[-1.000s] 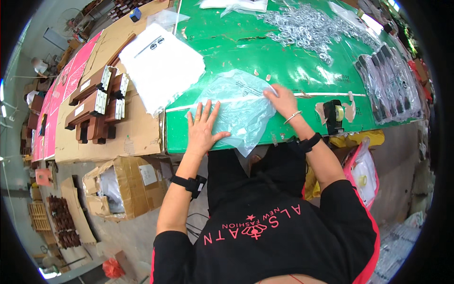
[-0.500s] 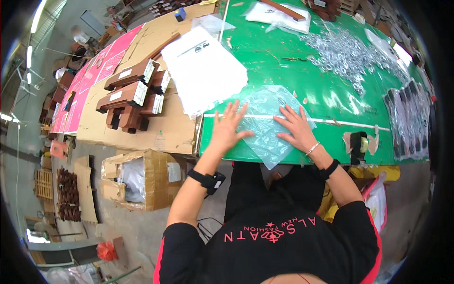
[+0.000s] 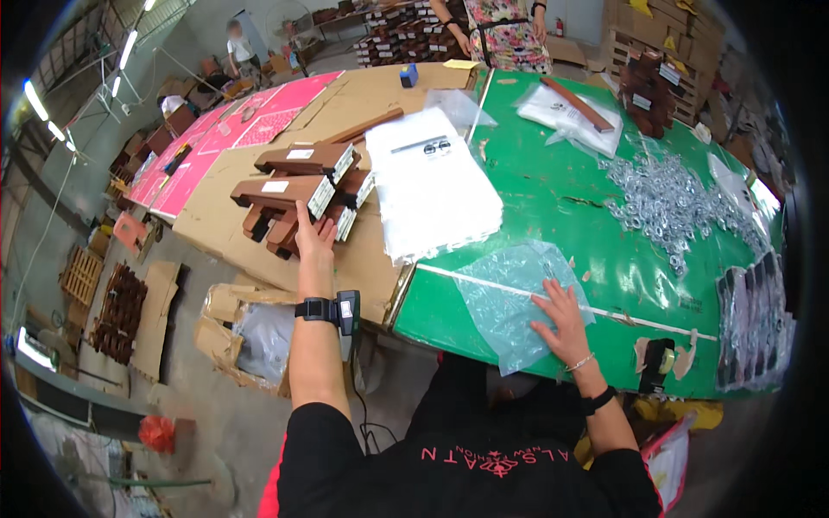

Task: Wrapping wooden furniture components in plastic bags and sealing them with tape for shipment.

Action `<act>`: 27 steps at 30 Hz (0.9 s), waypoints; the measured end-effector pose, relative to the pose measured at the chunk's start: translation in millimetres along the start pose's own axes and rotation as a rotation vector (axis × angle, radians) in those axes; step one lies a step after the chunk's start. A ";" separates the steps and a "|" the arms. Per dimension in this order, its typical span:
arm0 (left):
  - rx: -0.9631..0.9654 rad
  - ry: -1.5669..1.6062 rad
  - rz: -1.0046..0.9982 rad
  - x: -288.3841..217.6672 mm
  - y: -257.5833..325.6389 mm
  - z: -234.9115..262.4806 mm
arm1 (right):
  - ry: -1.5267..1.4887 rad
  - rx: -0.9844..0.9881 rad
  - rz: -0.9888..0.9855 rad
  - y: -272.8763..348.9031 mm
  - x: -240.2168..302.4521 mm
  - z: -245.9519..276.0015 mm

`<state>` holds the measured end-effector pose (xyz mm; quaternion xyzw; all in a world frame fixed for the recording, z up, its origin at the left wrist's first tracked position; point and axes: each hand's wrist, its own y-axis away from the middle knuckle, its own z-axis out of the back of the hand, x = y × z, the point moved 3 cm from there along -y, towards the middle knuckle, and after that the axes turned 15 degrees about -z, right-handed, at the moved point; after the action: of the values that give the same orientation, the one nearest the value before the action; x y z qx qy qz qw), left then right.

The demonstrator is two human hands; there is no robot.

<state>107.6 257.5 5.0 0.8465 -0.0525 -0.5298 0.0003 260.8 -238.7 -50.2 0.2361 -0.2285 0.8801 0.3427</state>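
My left hand [image 3: 314,236] reaches to the near end of a stack of brown wooden pieces [image 3: 289,188] with white labels. Its fingers are stretched out and apart at the stack's edge; whether they touch it I cannot tell. A clear bluish plastic bag [image 3: 505,298] lies flat on the green table top [image 3: 553,198], askew near the front edge. My right hand [image 3: 563,324], fingers spread, rests on the bag's right part. Between the stack and the bag is a pile of white plastic bags [image 3: 436,194] with dark print.
Loose metal hardware [image 3: 665,203] is heaped at the right, with wrapped dark parts [image 3: 749,324] nearer. A tape dispenser [image 3: 656,364] sits on the front edge. An open carton [image 3: 250,341] stands below left. Across the table stands another person [image 3: 509,39].
My left hand has left the plastic bag and moved left to the brown wooden pieces. My right hand stays on the bag. The view has tilted up, bringing a person into sight.
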 end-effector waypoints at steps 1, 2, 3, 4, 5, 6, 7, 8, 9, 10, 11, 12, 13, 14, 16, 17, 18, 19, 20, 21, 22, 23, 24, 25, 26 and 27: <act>0.043 0.030 0.028 3.8 -5.8 -7.9 | -0.022 0.005 -0.005 4.4 1.9 3.9; 0.110 0.125 0.010 22.2 -44.1 18.1 | -0.038 -0.018 0.032 7.3 6.9 -0.4; 0.187 0.224 -0.021 31.2 -81.6 39.3 | -0.052 0.013 0.055 7.4 4.6 -12.4; 0.102 0.149 0.044 39.3 -84.5 30.9 | -0.035 0.030 0.040 5.9 -3.1 -18.3; 0.005 0.067 0.115 48.9 -75.7 33.3 | -0.057 0.016 0.025 13.2 1.0 -12.6; 0.003 0.070 0.085 47.3 -76.8 34.5 | -0.069 0.007 0.029 13.5 5.8 -11.6; 0.000 0.068 0.057 45.4 -74.8 33.9 | -0.082 0.000 0.028 16.6 8.6 -7.3; 0.025 0.077 0.055 43.2 -66.9 24.1 | -0.078 -0.026 0.023 19.6 9.8 -4.6; 0.061 0.090 0.003 41.3 -57.5 19.5 | -0.076 -0.022 0.019 23.2 11.1 -2.9; 0.101 0.098 -0.050 31.8 -38.4 11.1 | -0.079 -0.019 0.010 27.4 13.5 -1.6; 0.132 0.103 -0.098 24.2 -13.7 8.4 | -0.079 -0.026 -0.003 31.3 15.9 -1.0; 0.158 0.107 -0.145 17.1 14.4 8.9 | -0.156 -0.017 -0.025 33.4 18.7 0.5; 0.176 0.111 -0.194 9.9 41.4 13.1 | -0.233 -0.001 -0.043 32.4 24.0 1.2; 0.222 -0.015 -0.268 6.0 75.7 14.6 | -0.235 0.006 -0.052 28.7 30.8 0.3; 0.316 -0.142 -0.373 10.8 152.0 17.4 | -0.421 0.029 -0.036 16.8 47.2 0.4; 0.372 -0.141 -0.399 18.2 188.4 19.6 | -0.541 0.111 -0.099 10.8 60.4 3.0; 0.463 -0.170 -0.379 22.1 224.5 23.2 | -0.663 0.189 -0.163 3.7 75.1 4.8; 0.555 -0.195 -0.356 29.2 253.6 26.7 | -0.689 0.150 -0.097 -1.9 85.9 -0.5; 0.628 -0.216 -0.396 42.0 276.1 29.2 | -0.711 0.110 -0.036 -7.1 96.0 -7.9; 0.707 -0.236 -0.427 48.3 299.6 30.8 | -0.692 0.115 -0.046 -9.3 106.6 -8.9; 0.791 -0.334 -0.517 50.6 316.3 29.4 | -0.745 0.082 -0.093 -12.2 111.4 -14.1; 0.881 -0.431 -0.596 48.7 332.7 24.9 | -0.831 0.014 -0.236 -8.8 116.8 -11.3; 0.898 -0.363 -0.554 49.8 342.3 22.2 | -0.942 -0.055 -0.296 -2.5 111.8 -17.1; 0.961 -0.515 -0.627 46.6 348.3 20.8 | -1.045 -0.129 -0.351 3.1 103.4 -22.4; 0.975 -0.565 -0.722 50.3 354.1 21.2 | -0.978 -0.205 -0.372 10.0 100.1 -20.3; 0.986 -0.614 -0.817 53.0 363.3 22.8 | -0.909 -0.274 -0.392 19.6 96.1 -18.1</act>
<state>78.0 -107.3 -32.1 0.5123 0.0377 -0.6168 -0.5964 179.3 -193.8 -14.1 0.5863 -0.4193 0.5696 0.3949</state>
